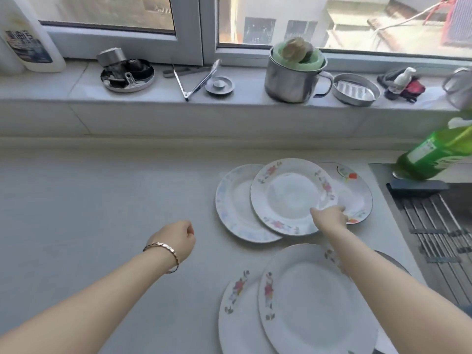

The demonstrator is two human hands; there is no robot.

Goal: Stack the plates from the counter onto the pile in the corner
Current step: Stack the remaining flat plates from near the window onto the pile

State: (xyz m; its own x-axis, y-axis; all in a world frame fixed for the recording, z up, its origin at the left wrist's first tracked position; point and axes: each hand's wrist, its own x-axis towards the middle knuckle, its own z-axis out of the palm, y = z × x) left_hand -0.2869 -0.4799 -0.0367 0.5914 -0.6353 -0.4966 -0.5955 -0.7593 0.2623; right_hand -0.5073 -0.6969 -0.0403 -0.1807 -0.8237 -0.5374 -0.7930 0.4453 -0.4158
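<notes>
Three white plates overlap on the counter's far right: a pink-flowered plate point(291, 195) on top, a blue-patterned plate point(231, 203) under its left side, and a plate with red and green marks point(357, 190) under its right side. My right hand point(329, 217) grips the near right rim of the pink-flowered plate, thumb on top. Closer to me lie two more flowered plates, a large plate point(314, 300) over a lower plate point(237, 310). My left hand point(178, 238), wearing a bracelet, hovers in a loose fist over bare counter, holding nothing.
A green bottle point(434, 154) leans at the right by the sink rack point(439, 226). The window sill holds a steel mug with sponges point(293, 80), tongs point(196, 80), a round metal lid point(127, 75), a steel dish point(355, 89) and a white jug point(28, 39).
</notes>
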